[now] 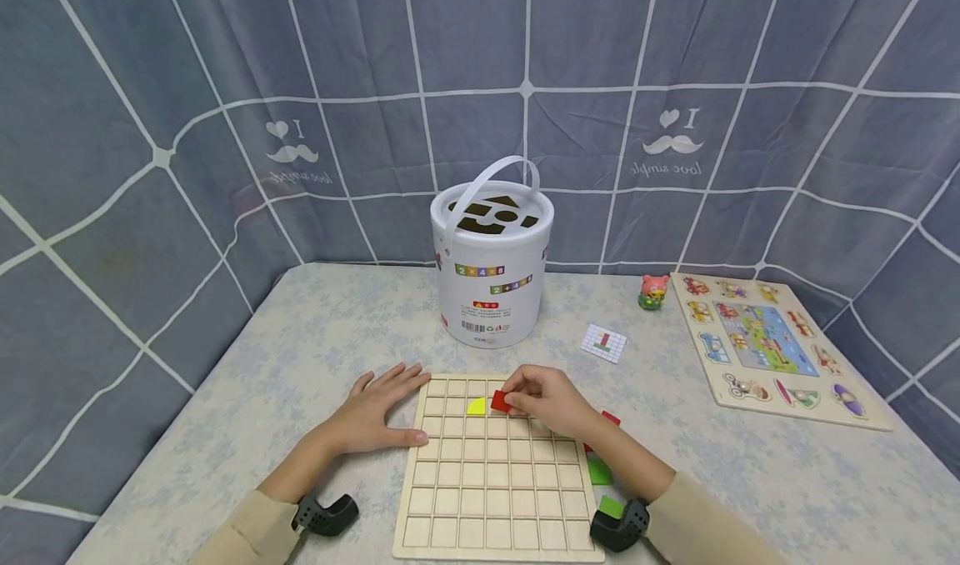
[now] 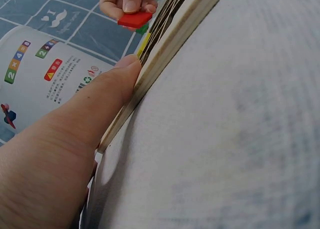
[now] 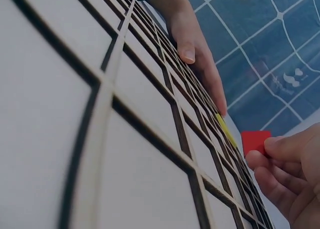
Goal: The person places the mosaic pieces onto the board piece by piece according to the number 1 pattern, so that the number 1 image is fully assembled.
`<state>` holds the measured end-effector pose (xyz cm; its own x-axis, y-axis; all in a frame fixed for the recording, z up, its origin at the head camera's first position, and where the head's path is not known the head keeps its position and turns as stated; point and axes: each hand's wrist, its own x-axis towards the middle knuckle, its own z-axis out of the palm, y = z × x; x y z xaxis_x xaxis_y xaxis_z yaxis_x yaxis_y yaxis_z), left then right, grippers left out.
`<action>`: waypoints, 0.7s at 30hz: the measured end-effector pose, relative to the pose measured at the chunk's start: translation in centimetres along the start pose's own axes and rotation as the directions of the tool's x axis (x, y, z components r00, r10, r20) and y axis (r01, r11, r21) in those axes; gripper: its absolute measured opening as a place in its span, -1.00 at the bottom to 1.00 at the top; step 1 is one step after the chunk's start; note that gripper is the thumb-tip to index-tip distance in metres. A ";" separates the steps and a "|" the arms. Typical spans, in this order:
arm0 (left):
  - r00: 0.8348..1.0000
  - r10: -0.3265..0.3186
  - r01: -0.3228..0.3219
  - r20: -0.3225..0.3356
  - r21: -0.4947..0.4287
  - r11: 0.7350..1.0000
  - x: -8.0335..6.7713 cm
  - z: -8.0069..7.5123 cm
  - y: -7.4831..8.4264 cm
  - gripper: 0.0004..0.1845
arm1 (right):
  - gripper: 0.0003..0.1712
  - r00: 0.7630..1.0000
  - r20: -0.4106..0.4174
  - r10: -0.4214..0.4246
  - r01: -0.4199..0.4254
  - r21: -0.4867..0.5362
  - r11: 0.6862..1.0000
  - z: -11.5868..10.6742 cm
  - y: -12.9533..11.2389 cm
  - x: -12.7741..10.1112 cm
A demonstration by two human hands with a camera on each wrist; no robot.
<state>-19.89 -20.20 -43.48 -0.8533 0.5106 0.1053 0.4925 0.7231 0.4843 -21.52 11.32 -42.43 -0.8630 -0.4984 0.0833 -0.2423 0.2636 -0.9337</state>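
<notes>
A pale wooden grid board (image 1: 495, 482) lies flat on the table in front of me. My right hand (image 1: 543, 398) pinches a red square tile (image 1: 500, 402) just above the board's upper rows, right beside a yellow tile (image 1: 476, 407) seated in a cell. From the right wrist the red tile (image 3: 255, 140) shows at my fingertips (image 3: 277, 146), with the yellow tile (image 3: 226, 130) past it. My left hand (image 1: 378, 407) rests flat on the table with its thumb (image 2: 112, 84) against the board's left edge (image 2: 165, 54). The left wrist view catches the red tile (image 2: 135, 19) in the far hand.
A white shape-sorter bucket (image 1: 491, 269) with a handle stands behind the board. A small card (image 1: 603, 342), a little pink figure (image 1: 654, 292) and a wooden picture puzzle (image 1: 772, 344) lie to the right. Green (image 1: 598, 471) and red pieces (image 1: 611, 418) lie by the board's right edge.
</notes>
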 end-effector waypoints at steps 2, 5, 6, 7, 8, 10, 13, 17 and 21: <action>1.000 0.001 -0.001 -0.002 -0.001 1.000 0.0 0.0 0.0 -0.04 | -0.95 1.000 0.001 -0.005 0.005 -0.012 1.000 0.1 0.0 0.1; 1.000 0.000 0.000 0.000 -0.006 1.000 0.0 0.0 0.0 -0.03 | -0.95 1.000 0.004 -0.029 0.029 -0.049 0.998 0.2 0.2 0.1; 1.000 0.000 0.000 0.002 -0.005 1.000 0.0 0.0 0.0 -0.03 | -0.94 0.999 0.005 -0.036 0.036 -0.058 0.998 0.3 0.2 0.1; 1.000 -0.001 0.001 0.003 -0.001 1.000 0.0 0.0 -0.1 -0.03 | -0.95 0.999 0.003 -0.042 0.042 -0.075 0.996 0.3 0.3 0.1; 1.000 -0.001 0.001 0.004 0.002 1.000 0.0 0.0 -0.1 -0.03 | -0.95 0.999 0.000 -0.046 0.046 -0.087 0.995 0.4 0.4 0.1; 1.000 -0.001 0.001 0.002 0.014 1.000 0.1 0.1 -0.3 -0.04 | -0.95 0.999 -0.007 -0.053 0.052 -0.104 0.993 0.5 0.6 0.1; 1.000 0.006 -0.006 -0.006 0.025 1.000 0.1 0.1 -0.4 -0.04 | -0.96 0.998 -0.019 -0.062 0.059 -0.138 0.989 0.6 0.8 0.1; 1.000 0.017 -0.017 -0.011 0.017 1.000 0.1 0.1 -0.4 -0.03 | -0.96 0.997 -0.034 -0.068 0.061 -0.167 0.984 0.6 0.8 0.1; 1.000 0.016 -0.015 -0.009 0.018 1.000 0.1 0.2 -0.3 -0.04 | -0.93 0.996 -0.039 -0.074 0.065 -0.186 0.980 0.7 0.9 0.0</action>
<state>-20.11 -20.31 -43.79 -0.8471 0.5174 0.1211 0.5085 0.7232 0.4672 -21.41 11.03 -43.52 -0.8595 -0.4835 0.1656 -0.3762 0.3792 -0.8454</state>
